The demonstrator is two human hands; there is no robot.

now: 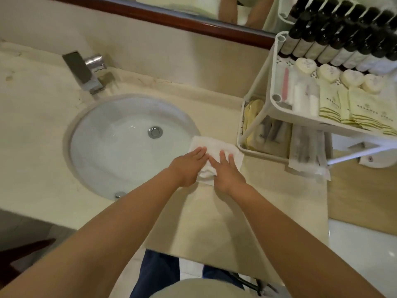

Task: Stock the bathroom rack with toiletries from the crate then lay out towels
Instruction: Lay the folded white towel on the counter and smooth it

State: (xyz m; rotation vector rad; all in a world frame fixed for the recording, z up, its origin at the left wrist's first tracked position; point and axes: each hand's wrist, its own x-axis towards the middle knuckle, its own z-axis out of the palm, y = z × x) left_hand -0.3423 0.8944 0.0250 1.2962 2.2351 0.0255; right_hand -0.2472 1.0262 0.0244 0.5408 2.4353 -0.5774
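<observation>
**Head view.** We see a small folded white towel (217,148) lying on the beige counter (214,216). Its far left corner reaches the rim of the sink (120,151), and its right corner lies just beside the base of the white rack (271,67). The left hand (191,166) and right hand (228,175) both lie flat on the cloth. Their fingers are straight and grip nothing, so they only press down. The rack's upper tier already carries dark bottles (343,39), round soaps (328,72) and sachets (365,110), so we judge the towel step to be in hand. We expect the towel to be light, soft and limp, not fragile. Lifted by one corner it would sag and unfold. We would therefore pinch two neighbouring corners, or smooth it with flat palms.
</observation>
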